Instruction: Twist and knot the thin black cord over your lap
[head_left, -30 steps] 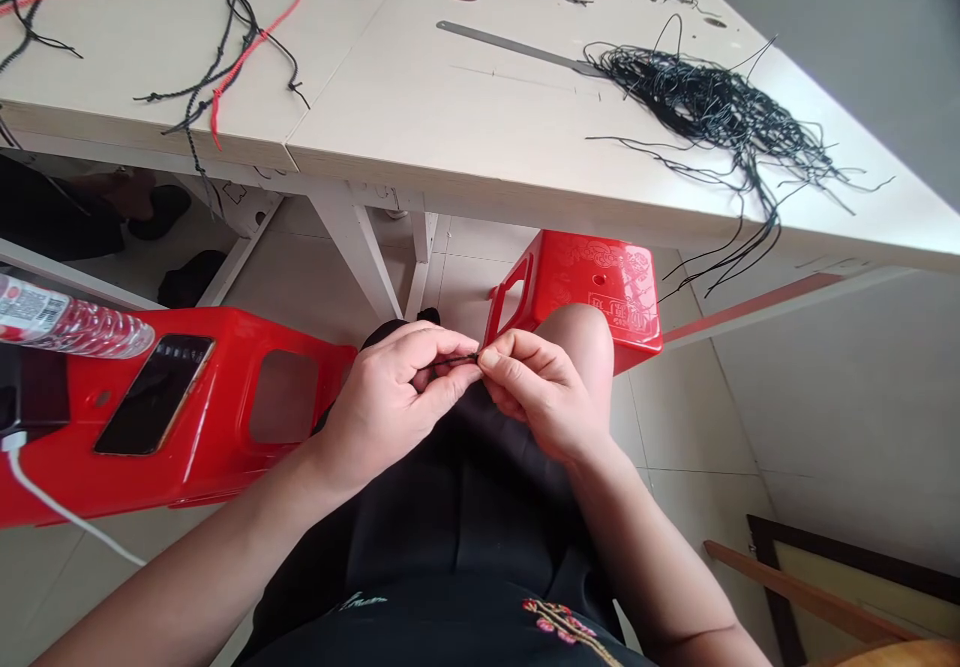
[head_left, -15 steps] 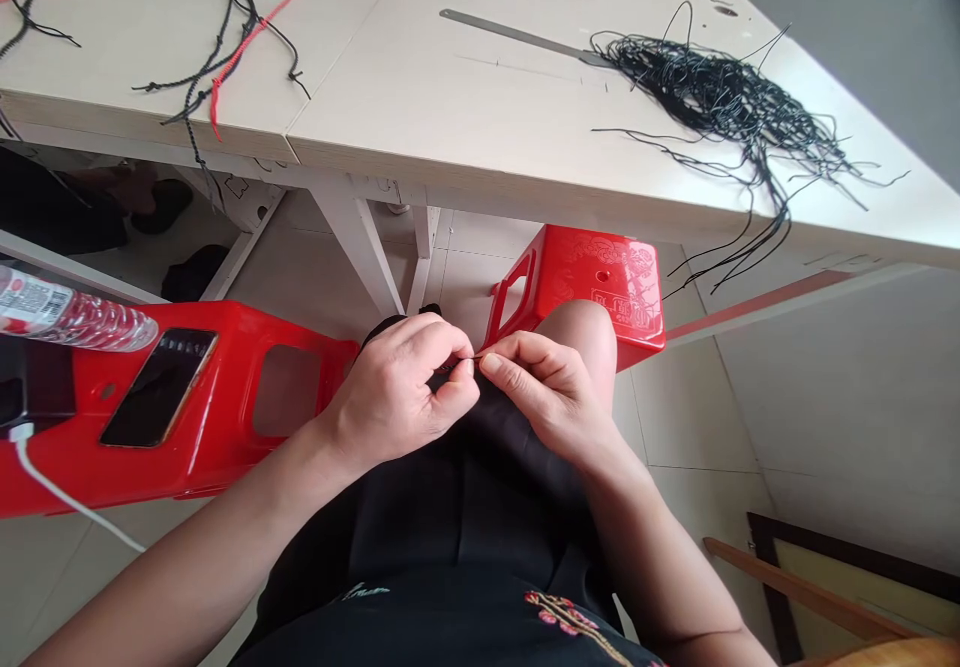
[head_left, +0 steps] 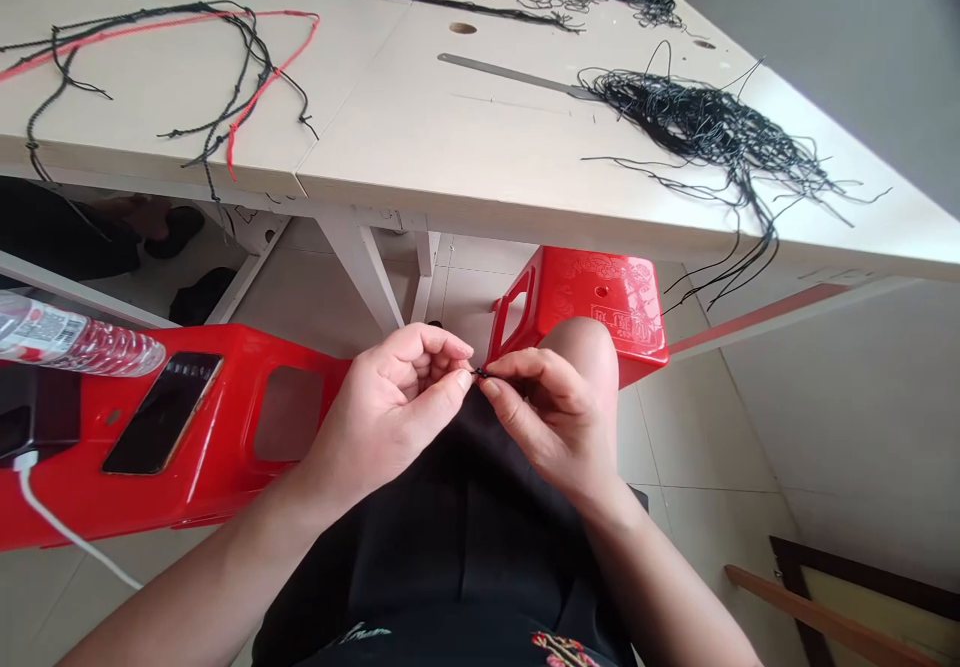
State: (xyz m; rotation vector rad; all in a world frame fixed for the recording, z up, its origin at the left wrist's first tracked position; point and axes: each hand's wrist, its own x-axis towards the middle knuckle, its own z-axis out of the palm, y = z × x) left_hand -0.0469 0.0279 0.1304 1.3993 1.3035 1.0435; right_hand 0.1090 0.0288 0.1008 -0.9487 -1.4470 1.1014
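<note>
pale laminate table (head_left: 420,147) at 12 o'clock holds a black cord tangle (head_left: 697,122) toward 1 o'clock; left hand (head_left: 394,412) and right hand (head_left: 551,422) pinch a short black cord end (head_left: 480,373) at centre, over the lap (head_left: 450,547); loosened pressure could let it slip.

black cord end (head_left: 479,372) | thin, mostly hidden | pinched between left fingers (head_left: 459,379) and right fingers (head_left: 499,369) | held horizontally

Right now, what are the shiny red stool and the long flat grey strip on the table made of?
The red stool looks like moulded plastic: glossy, smooth, rounded edges. The grey strip looks like dull metal, perhaps steel, from its even sheen.
</note>
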